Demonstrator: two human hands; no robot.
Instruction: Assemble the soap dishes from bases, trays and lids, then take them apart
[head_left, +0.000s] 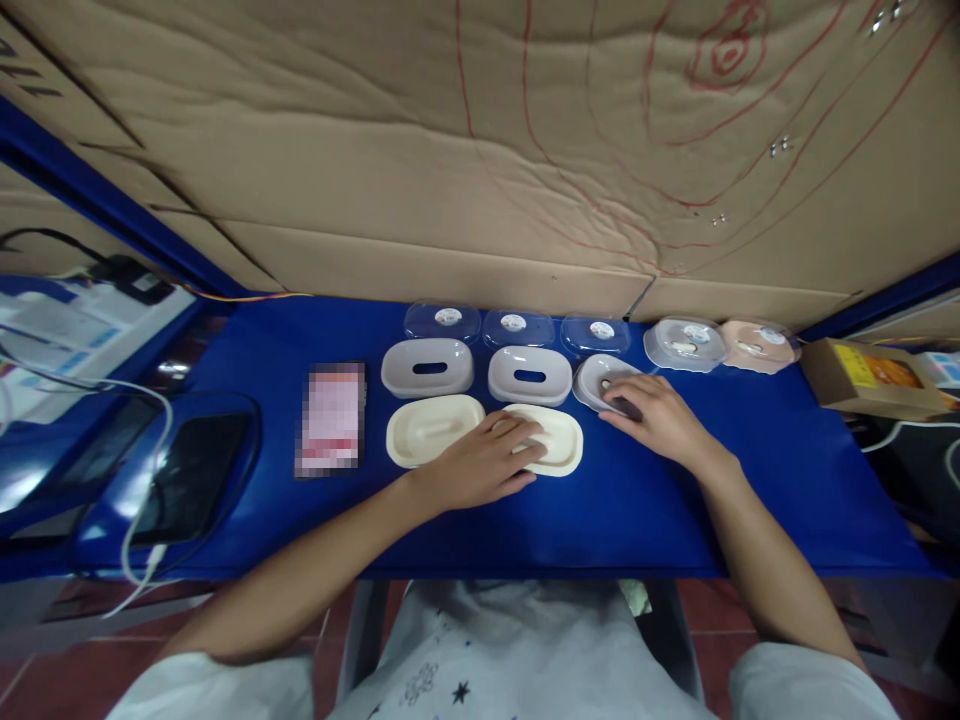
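Observation:
My left hand (484, 462) lies over the left end of a cream oval tray (568, 440). Its fingers curl down inside the tray and the thumb is by the near rim. To its left rests a similar cream tray (405, 440). My right hand (660, 415) is closed around the right end of a light grey oval box (592, 378); its fingertips are at the slot in the top, and part of the box is hidden. Two grey oval boxes with slots, the left one (427, 385) and the middle one (529, 390), stand behind the cream trays.
Clear lids with round stickers, such as the left lid (420, 322), line the back. Beyond them are a lidded grey box (660, 350) and a lidded pink box (739, 350). A pixelated phone-like item (330, 420), a dark phone (195, 475) with cable, and a cardboard box (840, 380) flank them.

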